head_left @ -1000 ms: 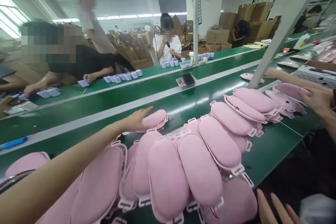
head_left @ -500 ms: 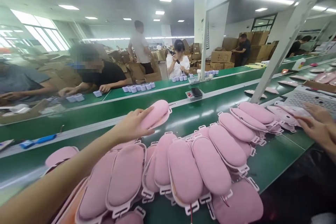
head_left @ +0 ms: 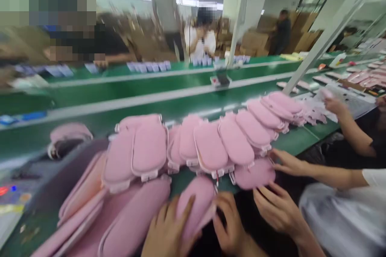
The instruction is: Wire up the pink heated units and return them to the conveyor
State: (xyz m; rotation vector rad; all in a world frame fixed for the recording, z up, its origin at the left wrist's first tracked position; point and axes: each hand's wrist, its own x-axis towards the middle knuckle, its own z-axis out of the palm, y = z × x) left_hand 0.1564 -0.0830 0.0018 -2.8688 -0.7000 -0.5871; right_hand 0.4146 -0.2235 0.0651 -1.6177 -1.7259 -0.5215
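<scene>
My left hand (head_left: 164,225) is wrapped round the left side of a pink oval padded piece (head_left: 197,200), close to my body at the near edge. At its right edge, the fingers of my right hand (head_left: 227,219) grip the same piece. Beyond my hands lies a long overlapping row of similar pink pieces (head_left: 210,144) with pale slotted tabs. A few more pink pieces (head_left: 135,217) are stacked to the left of my left hand. Motion smears some detail.
At right, a co-worker's two hands (head_left: 279,209) touch another pink piece (head_left: 255,173). Farther along, another person's hand (head_left: 334,104) holds something pink. A grey box-like object (head_left: 72,176) stands at left. A slanted post (head_left: 313,44) rises from the green bench (head_left: 120,84).
My left hand has drawn the pink piece back from over the far side of the row towards me, and my right hand is now on it. The co-worker's hands have come into view beside mine.
</scene>
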